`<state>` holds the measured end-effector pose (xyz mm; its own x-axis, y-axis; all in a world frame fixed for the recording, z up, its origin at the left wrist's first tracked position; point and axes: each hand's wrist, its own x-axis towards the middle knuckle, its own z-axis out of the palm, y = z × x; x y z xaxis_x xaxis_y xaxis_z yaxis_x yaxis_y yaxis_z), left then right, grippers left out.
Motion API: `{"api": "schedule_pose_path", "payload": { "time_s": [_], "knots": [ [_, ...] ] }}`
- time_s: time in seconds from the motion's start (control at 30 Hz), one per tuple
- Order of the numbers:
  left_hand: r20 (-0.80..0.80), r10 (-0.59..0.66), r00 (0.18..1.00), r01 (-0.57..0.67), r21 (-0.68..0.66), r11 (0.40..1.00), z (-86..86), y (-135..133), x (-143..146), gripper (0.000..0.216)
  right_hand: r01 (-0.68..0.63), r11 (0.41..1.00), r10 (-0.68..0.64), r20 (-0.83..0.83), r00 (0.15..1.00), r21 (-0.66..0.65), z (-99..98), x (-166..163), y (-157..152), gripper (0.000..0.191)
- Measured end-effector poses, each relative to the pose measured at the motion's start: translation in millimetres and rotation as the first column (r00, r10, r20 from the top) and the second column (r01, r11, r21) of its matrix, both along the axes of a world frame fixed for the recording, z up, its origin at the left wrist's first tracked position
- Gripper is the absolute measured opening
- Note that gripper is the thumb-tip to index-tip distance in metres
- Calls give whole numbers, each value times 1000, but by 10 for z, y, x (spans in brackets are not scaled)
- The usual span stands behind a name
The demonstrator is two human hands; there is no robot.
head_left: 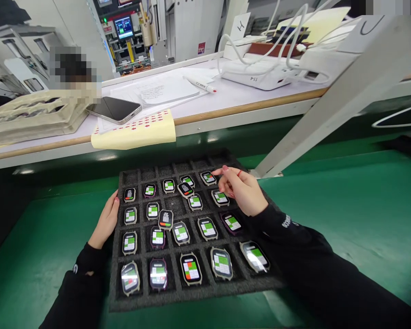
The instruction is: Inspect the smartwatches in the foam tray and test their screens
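A dark grey foam tray (130, 301) is divided into square pockets, many holding smartwatch heads without straps and with lit screens. My left hand (106, 221) grips its left edge, the thumb on top and the other fingers hidden beneath. My right hand (243, 189) is over the right side, index finger stretched to the edge of a watch (208, 177) in an upper pocket; the other fingers are loosely curled and hold nothing. Just below them lies another watch (220, 197). Two watches, one upper (186, 189) and one lower (165, 220), rest tilted across pocket dividers. An orange-and-green screen shows on a front-row watch (191, 268).
Beyond the tray runs a white workbench (198, 109) with a phone (116, 109), papers (167, 91), a marker (202, 84) and a white cabled device (253, 75). A slanted white post (315, 109) stands at right. Another person (73, 68) is at far left behind pale trays (30, 119).
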<state>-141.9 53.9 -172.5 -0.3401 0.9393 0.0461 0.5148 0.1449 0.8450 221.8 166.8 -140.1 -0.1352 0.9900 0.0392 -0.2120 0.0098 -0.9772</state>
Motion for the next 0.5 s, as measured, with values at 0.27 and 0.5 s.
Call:
{"api": "schedule_pose_path", "payload": {
  "time_s": [0.27,0.5],
  "knots": [
    [-25,0,1000,0,6,1000,5,-3,2,63,4,1000,-5,24,1000,24,-8,-6,-2,74],
    [-146,120,982,-101,131,986,-26,20,-5,61,-16,997,11,63,998,72,-28,-8,5,69]
  ]
}}
